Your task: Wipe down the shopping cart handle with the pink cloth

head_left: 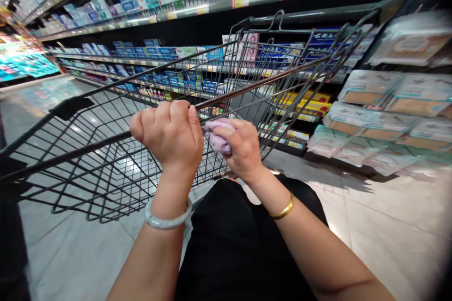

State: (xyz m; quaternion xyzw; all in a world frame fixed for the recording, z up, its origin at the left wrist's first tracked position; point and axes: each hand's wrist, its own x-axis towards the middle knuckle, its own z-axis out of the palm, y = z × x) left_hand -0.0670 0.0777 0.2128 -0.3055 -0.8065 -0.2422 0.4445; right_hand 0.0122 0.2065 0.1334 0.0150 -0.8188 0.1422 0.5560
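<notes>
A dark wire shopping cart (pixel 102 150) stands crosswise in front of me, its handle bar at the upper right. My left hand (pixel 169 134) is closed around the cart's near top rail, knuckles up, with a pale bangle on the wrist. Just right of it, my right hand (pixel 243 146) grips a crumpled light purple cloth (pixel 221 135) against the side of the cart, below the rail. A gold bangle circles the right wrist. The wire basket holds no goods that I can see.
Behind the cart run long shelves (pixel 197 4) of boxed goods with price tags. Packaged items (pixel 370 117) hang on a rack at the right. Grey tiled floor (pixel 353 197) shows below, and a bright display (pixel 24 61) stands far left.
</notes>
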